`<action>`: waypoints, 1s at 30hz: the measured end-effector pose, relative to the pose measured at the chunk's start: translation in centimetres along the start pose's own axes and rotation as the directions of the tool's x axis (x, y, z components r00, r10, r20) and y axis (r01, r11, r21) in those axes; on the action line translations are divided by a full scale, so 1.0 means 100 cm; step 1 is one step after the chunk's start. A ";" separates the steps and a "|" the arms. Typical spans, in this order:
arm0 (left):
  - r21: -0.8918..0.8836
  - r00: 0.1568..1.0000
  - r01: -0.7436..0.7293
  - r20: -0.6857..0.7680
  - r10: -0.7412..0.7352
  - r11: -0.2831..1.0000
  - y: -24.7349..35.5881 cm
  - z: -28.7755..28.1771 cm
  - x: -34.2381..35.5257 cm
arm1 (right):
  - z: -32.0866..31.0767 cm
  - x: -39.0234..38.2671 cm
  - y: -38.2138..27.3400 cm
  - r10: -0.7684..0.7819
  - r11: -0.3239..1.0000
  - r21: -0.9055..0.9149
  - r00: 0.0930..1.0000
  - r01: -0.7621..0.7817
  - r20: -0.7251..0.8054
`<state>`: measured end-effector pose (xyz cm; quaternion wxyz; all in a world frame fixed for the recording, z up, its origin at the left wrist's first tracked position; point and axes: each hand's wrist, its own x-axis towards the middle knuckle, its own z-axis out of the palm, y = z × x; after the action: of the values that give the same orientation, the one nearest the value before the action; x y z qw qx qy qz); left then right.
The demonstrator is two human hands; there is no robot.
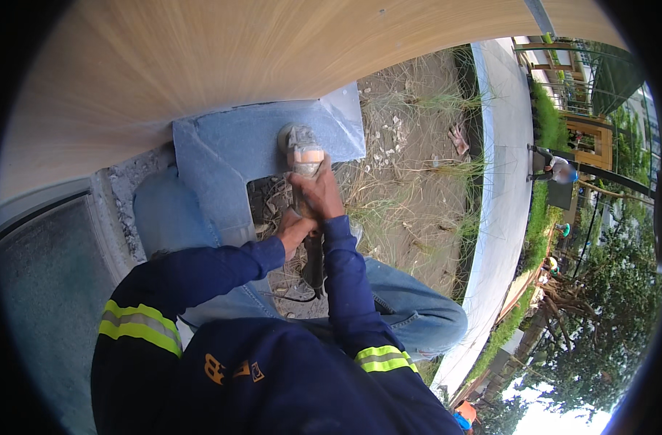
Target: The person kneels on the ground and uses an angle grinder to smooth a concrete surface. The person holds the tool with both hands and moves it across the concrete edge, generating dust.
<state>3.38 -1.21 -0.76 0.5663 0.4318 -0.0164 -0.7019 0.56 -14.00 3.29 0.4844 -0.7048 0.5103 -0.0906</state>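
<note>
A dusty angle grinder (302, 138) rests with its round disc end on a grey stone slab (229, 141). Close behind its head, my right hand (321, 191) is wrapped round the tool. My left hand (295, 232) grips its body a little nearer to me, fingers closed. The dark rear end of the grinder and its cord hang between my forearms. The slab has an L-shaped outline, with a narrower leg running toward me beside my left knee. Part of the disc is hidden under the grinder head.
A wood-grain panel (222, 51) rises along the slab's far edge. Rubble (128, 196) lies at left beside a dark glass pane (52, 268). To the right are soil with grass tufts (418, 181), a pale curb path (509, 159), a person (559, 170) farther off, and trees.
</note>
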 end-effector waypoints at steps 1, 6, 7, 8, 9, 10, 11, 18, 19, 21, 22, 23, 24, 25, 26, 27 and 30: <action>0.035 0.999 0.034 0.034 -0.035 0.999 0.002 -0.005 0.018 | -0.003 0.012 -0.001 0.005 0.999 0.047 1.000 -0.005 -0.007; 0.123 0.983 0.162 0.070 -0.171 0.979 0.019 0.018 0.042 | -0.037 0.021 0.013 0.109 0.994 0.041 0.974 -0.103 -0.197; 0.107 0.983 0.164 0.067 -0.172 0.981 0.007 0.014 0.037 | -0.033 0.014 0.017 0.104 0.994 0.060 0.977 -0.094 -0.186; 0.097 0.980 0.176 0.077 -0.183 0.980 0.001 0.017 0.027 | -0.032 0.004 0.021 0.109 0.992 0.077 0.976 -0.096 -0.190; 0.177 0.981 0.167 0.072 -0.182 0.970 -0.003 0.016 0.015 | -0.028 -0.005 0.026 0.058 0.998 0.038 0.983 -0.052 -0.175; 0.130 0.989 0.119 0.070 -0.128 0.984 -0.006 0.015 0.005 | -0.022 -0.014 0.028 0.055 0.992 0.120 0.989 -0.038 -0.138; 0.088 0.996 0.072 0.053 -0.076 0.994 -0.010 0.009 -0.006 | -0.011 -0.016 0.022 0.059 0.996 0.077 0.994 -0.052 -0.096; 0.032 0.999 0.032 0.009 -0.033 0.999 0.025 -0.002 0.029 | -0.008 0.036 -0.007 0.048 0.997 0.054 0.998 -0.047 -0.029; 0.050 0.994 0.102 0.037 -0.104 0.994 0.033 0.007 0.038 | -0.018 0.044 0.003 0.030 0.999 -0.016 0.994 -0.032 -0.108; 0.078 0.989 0.118 0.084 -0.124 0.990 0.029 0.008 0.047 | -0.025 0.039 0.004 0.076 0.997 0.003 0.989 -0.076 -0.129; 0.052 0.990 0.122 0.057 -0.125 0.991 0.026 0.009 0.041 | -0.028 0.034 0.005 0.100 0.995 0.013 0.985 -0.099 -0.139; 0.027 0.991 0.131 0.031 -0.132 0.991 0.020 0.013 0.029 | -0.026 0.022 0.002 0.129 0.992 0.033 0.985 -0.126 -0.112; 0.000 0.990 0.140 0.005 -0.140 0.990 0.015 0.015 0.018 | -0.020 0.016 0.014 0.086 0.996 -0.019 0.990 -0.089 -0.112; 0.036 0.996 0.085 -0.017 -0.085 0.996 0.009 0.015 0.006 | -0.015 0.007 0.013 0.058 0.998 -0.014 0.995 -0.060 -0.079; -0.003 0.998 0.035 -0.049 -0.035 0.999 0.007 0.013 -0.004 | -0.006 -0.002 0.006 0.036 0.999 0.000 0.998 -0.036 -0.044; -0.040 0.996 -0.018 -0.084 0.014 0.999 0.006 0.011 -0.013 | 0.002 -0.007 -0.001 0.006 0.999 -0.051 1.000 -0.006 -0.002; -0.005 0.995 0.009 -0.094 -0.009 1.000 0.005 -0.012 -0.007 | 0.018 0.003 -0.023 -0.034 0.997 -0.063 0.996 0.039 0.088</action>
<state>4.48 -0.29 -0.83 0.5642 0.4632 0.0140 -0.6833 3.22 -13.14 4.02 0.4813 -0.7326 0.4784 -0.0521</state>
